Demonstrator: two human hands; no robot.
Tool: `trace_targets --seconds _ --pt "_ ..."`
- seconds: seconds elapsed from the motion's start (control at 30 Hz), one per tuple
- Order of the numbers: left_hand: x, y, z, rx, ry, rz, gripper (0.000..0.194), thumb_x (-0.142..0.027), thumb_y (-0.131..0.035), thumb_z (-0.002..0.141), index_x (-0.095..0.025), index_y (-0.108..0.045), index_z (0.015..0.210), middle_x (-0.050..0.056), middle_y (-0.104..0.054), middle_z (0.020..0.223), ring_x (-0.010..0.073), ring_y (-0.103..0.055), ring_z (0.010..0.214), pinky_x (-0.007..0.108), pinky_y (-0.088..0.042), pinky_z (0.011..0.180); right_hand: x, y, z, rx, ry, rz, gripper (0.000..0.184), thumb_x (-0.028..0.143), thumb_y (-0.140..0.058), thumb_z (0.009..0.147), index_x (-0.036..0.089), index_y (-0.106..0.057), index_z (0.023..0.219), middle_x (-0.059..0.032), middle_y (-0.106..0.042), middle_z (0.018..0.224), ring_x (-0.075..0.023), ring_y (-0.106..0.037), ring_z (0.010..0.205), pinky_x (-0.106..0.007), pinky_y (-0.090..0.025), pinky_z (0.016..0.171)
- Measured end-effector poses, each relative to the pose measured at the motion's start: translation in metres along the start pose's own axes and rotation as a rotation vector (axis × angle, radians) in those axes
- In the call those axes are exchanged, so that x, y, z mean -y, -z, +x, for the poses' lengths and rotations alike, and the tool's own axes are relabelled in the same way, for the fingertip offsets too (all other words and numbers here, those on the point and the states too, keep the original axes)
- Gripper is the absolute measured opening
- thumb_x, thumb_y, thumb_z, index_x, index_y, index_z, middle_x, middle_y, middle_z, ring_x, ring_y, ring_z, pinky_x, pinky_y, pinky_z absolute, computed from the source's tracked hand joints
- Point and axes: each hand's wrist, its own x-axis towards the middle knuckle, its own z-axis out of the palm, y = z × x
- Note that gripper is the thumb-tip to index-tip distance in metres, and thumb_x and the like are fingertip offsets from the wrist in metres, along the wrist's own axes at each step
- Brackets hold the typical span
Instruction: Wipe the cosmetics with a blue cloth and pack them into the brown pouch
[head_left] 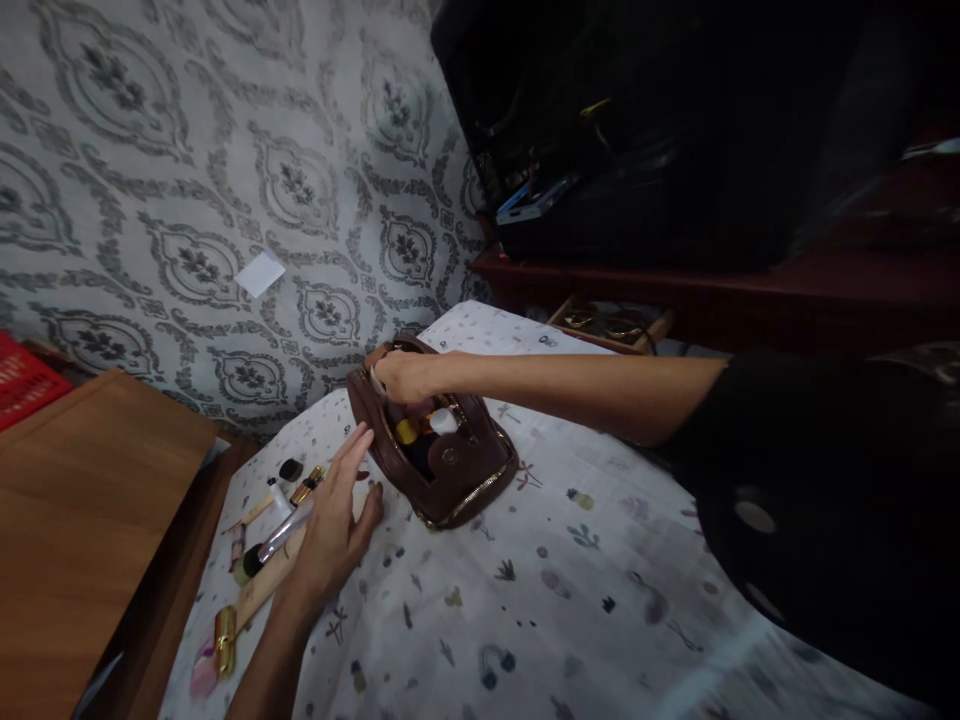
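Note:
A brown zippered handbag [480,455] stands unzipped on the patterned cloth. My right hand [409,378] reaches down into its far end with the fingers bent. A pale edge shows at those fingers, but what it belongs to is hidden. Inside the bag, near that hand, lie a white cap [443,421] and a yellow round item [406,431]. Beside the bag's left side is my left hand [341,510], fingers stretched out and holding nothing, its fingertips close to the leather. Under and left of it lie a silvery tube [281,535] and gold-coloured tubes [306,487].
More cosmetics lie along the left edge: a gold lipstick [225,640], a pink item [202,675], a black lid [290,468] and a white tube [279,497]. A wooden cabinet [97,500] borders the left, a television [660,130] the back right, above an open drawer [611,325].

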Motion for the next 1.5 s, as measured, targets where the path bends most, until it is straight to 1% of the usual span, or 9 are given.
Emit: trace_targets --seconds 0.23,0.37,0.5,0.67,0.77,0.97,1.23,1.37,1.5 --pt "0.021 -0.003 -0.026 -0.029 0.101 0.076 0.051 -0.028 -0.045 0.098 -0.027 -0.037 0.148 0.013 -0.043 0.152 0.0281 -0.047 0.137 0.050 -0.048 0.106 0.027 0.018 -0.041 -0.199 -0.037 0.038 0.019 0.009 -0.052 0.084 0.009 -0.070 0.090 -0.0079 -0.070 0.077 -0.0160 -0.060 0.067 -0.025 -0.042 0.062" --pt "0.045 -0.005 -0.047 -0.039 0.150 0.249 0.043 -0.032 -0.046 0.098 -0.024 -0.047 0.140 0.014 -0.049 0.147 0.0309 -0.048 0.136 0.058 -0.038 0.113 0.044 0.018 -0.069 -0.487 0.074 0.134 0.025 0.015 -0.042 0.095 0.013 -0.066 0.103 -0.0065 -0.069 0.088 -0.0164 -0.057 0.078 -0.026 -0.040 0.071" --pt "0.060 -0.006 -0.068 -0.029 0.208 0.312 0.044 -0.040 -0.046 0.098 -0.019 -0.049 0.137 0.016 -0.051 0.145 0.0322 -0.047 0.137 0.058 -0.039 0.113 0.064 0.007 -0.093 -0.500 0.213 0.238 0.024 0.015 -0.042 0.096 0.015 -0.064 0.107 -0.0026 -0.066 0.083 -0.0144 -0.056 0.076 -0.025 -0.038 0.072" --pt "0.069 -0.026 -0.101 0.072 0.367 0.298 0.049 -0.041 -0.044 0.099 -0.014 -0.046 0.140 0.020 -0.052 0.145 0.0335 -0.044 0.140 0.058 -0.039 0.112 0.087 -0.037 -0.115 -0.011 0.370 0.188 0.025 0.015 -0.041 0.098 0.014 -0.066 0.095 -0.0047 -0.066 0.075 -0.0146 -0.057 0.064 -0.026 -0.039 0.062" --pt "0.070 -0.042 -0.115 0.083 0.398 0.288 0.050 -0.041 -0.045 0.098 -0.014 -0.045 0.141 0.021 -0.052 0.146 0.0330 -0.047 0.139 0.058 -0.038 0.113 0.091 -0.080 -0.111 0.095 0.382 0.144 0.019 0.012 -0.050 0.092 0.014 -0.068 0.097 -0.0104 -0.070 0.093 -0.0191 -0.065 0.081 -0.029 -0.048 0.073" --pt "0.065 -0.046 -0.119 0.081 0.422 0.236 0.051 -0.040 -0.047 0.098 -0.018 -0.042 0.144 0.017 -0.050 0.149 0.0294 -0.045 0.140 0.052 -0.038 0.115 0.086 -0.160 -0.069 -0.050 0.184 0.215 0.039 0.014 -0.052 0.089 0.011 -0.059 0.127 -0.0200 -0.057 0.134 -0.0278 -0.059 0.122 -0.042 -0.048 0.104" --pt "0.067 -0.019 -0.114 -0.109 0.350 0.210 0.032 -0.035 -0.041 0.102 -0.020 -0.057 0.125 0.010 -0.067 0.121 0.0236 -0.062 0.115 0.040 -0.049 0.102 0.088 -0.217 -0.019 -0.159 -0.030 0.199 0.055 0.017 -0.049 0.090 0.008 -0.041 0.144 -0.0267 -0.030 0.155 -0.0362 -0.034 0.146 -0.049 -0.035 0.116" --pt "0.092 -0.003 -0.112 -0.144 0.445 0.362 0.027 -0.028 -0.041 0.101 -0.019 -0.060 0.118 0.011 -0.066 0.118 0.0253 -0.059 0.115 0.042 -0.046 0.103 0.077 -0.238 -0.011 -0.266 0.004 0.228 0.055 0.023 -0.045 0.093 0.011 -0.036 0.146 -0.0252 -0.031 0.155 -0.0356 -0.032 0.147 -0.052 -0.034 0.117" --pt "0.131 0.003 -0.118 -0.173 0.639 0.427 0.038 -0.033 -0.044 0.099 -0.013 -0.053 0.130 0.021 -0.052 0.141 0.0331 -0.048 0.132 0.051 -0.038 0.109 0.065 -0.245 -0.012 -0.330 0.122 0.268 0.055 0.025 -0.045 0.093 0.019 -0.033 0.146 -0.0185 -0.041 0.149 -0.0309 -0.039 0.143 -0.052 -0.036 0.117"
